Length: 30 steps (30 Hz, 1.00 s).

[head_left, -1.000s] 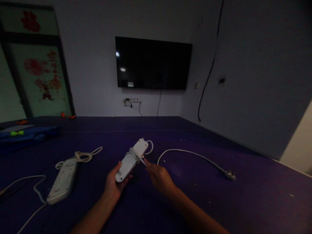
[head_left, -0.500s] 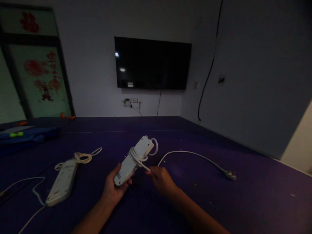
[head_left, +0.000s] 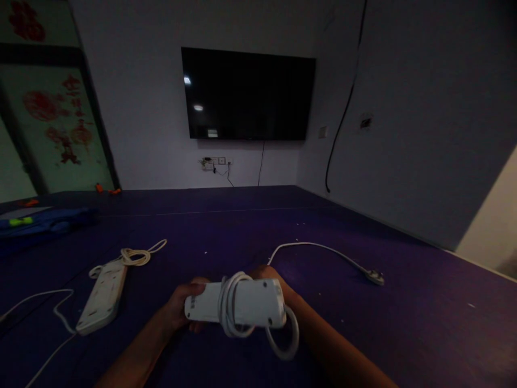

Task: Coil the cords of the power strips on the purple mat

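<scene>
My left hand [head_left: 186, 304] is closed around one end of a white power strip [head_left: 260, 302], its underside with corner screws facing me. Several turns of its white power cord [head_left: 229, 307] are wrapped around the middle, and a loose loop hangs from the right end. Behind the strip is my right hand [head_left: 264, 271], its fingers mostly hidden; the cord runs out from it across the floor to a plug [head_left: 375, 277] on the right. A second white power strip [head_left: 103, 293] lies at left with a coiled cord [head_left: 137, 257] at its far end.
Blue folded cloth [head_left: 52, 222] lies on the purple floor [head_left: 226, 226] at far left. Small orange objects [head_left: 114, 191] sit by the door. A television [head_left: 248, 94] hangs on the far wall, and a black cable [head_left: 343, 116] hangs down the right wall.
The power strip has turned from slanting upward to nearly level, its free end swinging right and toward me. My right hand has passed behind it. The view has shifted slightly.
</scene>
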{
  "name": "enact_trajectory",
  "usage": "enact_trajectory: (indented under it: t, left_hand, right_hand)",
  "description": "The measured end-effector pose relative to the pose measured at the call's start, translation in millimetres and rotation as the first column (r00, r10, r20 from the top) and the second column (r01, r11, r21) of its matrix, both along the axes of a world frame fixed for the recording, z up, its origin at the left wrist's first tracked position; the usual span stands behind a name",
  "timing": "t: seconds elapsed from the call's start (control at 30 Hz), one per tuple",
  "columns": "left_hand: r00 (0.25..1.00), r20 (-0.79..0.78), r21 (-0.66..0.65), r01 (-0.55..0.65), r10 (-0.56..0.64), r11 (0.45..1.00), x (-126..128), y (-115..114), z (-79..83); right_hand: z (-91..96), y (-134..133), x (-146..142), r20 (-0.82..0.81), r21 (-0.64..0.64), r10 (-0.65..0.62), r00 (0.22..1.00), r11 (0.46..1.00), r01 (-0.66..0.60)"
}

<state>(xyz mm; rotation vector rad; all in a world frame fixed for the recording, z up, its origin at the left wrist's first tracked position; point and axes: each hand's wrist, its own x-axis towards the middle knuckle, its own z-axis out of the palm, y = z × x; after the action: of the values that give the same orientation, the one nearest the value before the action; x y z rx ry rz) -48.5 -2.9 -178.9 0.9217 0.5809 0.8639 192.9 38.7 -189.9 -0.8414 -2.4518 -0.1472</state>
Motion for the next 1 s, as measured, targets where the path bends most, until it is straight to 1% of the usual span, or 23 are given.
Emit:
enact_trajectory:
  t: [0.03,0.07,0.13,0.2,0.33,0.4,0.47,0.53,0.6,0.63,0.73,0.83,0.9,1.0]
  left_hand:
    - [0.999,-0.048,-0.02,0.008,-0.009,1.0,-0.6,-4.5,5.9]
    - [0.992,-0.117,-0.047,0.036,-0.042,0.998,-0.2,-8.8,12.0]
    - [0.971,-0.23,-0.1,0.045,-0.067,0.994,2.8,-15.5,22.8]
    - [0.954,-0.29,-0.102,0.047,-0.075,0.994,6.7,-18.6,29.9]
    - [0.947,-0.322,-0.053,-0.014,-0.003,0.999,11.4,-17.0,34.8]
    - [0.929,-0.37,-0.032,-0.024,0.01,0.999,12.3,-15.6,35.3]
    - [0.9,-0.435,-0.003,0.009,-0.009,1.0,13.7,-15.0,35.2]
    - [0.874,-0.485,0.015,0.047,-0.034,0.999,16.0,-15.0,34.3]
    - [0.86,-0.509,0.024,0.069,-0.047,0.997,19.0,-15.5,32.5]
    - [0.859,-0.51,0.029,0.061,-0.038,0.998,20.7,-16.0,31.4]
    - [0.871,-0.49,0.068,-0.014,0.046,0.998,27.2,-18.1,28.5]
    - [0.869,-0.457,0.127,-0.148,0.191,0.981,35.5,-19.5,25.9]
    - [0.848,-0.44,0.168,-0.247,0.296,0.954,40.3,-18.5,23.5]
    - [0.805,-0.398,0.215,-0.385,0.44,0.898,43.3,-13.8,17.7]
  right_hand:
    - [3.8,-1.2,0.7,0.063,-0.004,-0.017,0.998,1.0,0.017]
    - [8.4,-2.6,1.2,0.16,-0.008,-0.023,0.987,1.0,0.024]
    - [19.0,-5.2,1.4,0.34,-0.01,-0.057,0.939,0.998,0.064]
    - [29.3,-7.9,0.8,0.432,-0.009,-0.108,0.895,0.992,0.125]
    - [44.5,-13.5,0.2,0.459,0.023,-0.244,0.854,0.965,0.263]
    - [49.1,-16.0,0.2,0.458,0.05,-0.286,0.842,0.954,0.297]
    - [51.8,-18.2,0.2,0.465,0.058,-0.278,0.84,0.957,0.284]
    - [53.8,-20.2,0.0,0.473,0.045,-0.242,0.847,0.967,0.251]
    - [56.3,-22.5,0.0,0.47,0.032,-0.214,0.856,0.974,0.225]
    - [58.0,-23.7,0.2,0.46,0.031,-0.209,0.863,0.975,0.219]
    - [65.0,-27.9,1.3,0.404,0.044,-0.223,0.887,0.974,0.224]
    - [71.5,-31.1,2.2,0.318,0.062,-0.263,0.911,0.964,0.257]
    - [72.7,-32.9,1.4,0.257,0.073,-0.256,0.932,0.967,0.246]
    - [67.6,-35.6,-3.8,0.186,0.099,-0.177,0.966,0.982,0.161]
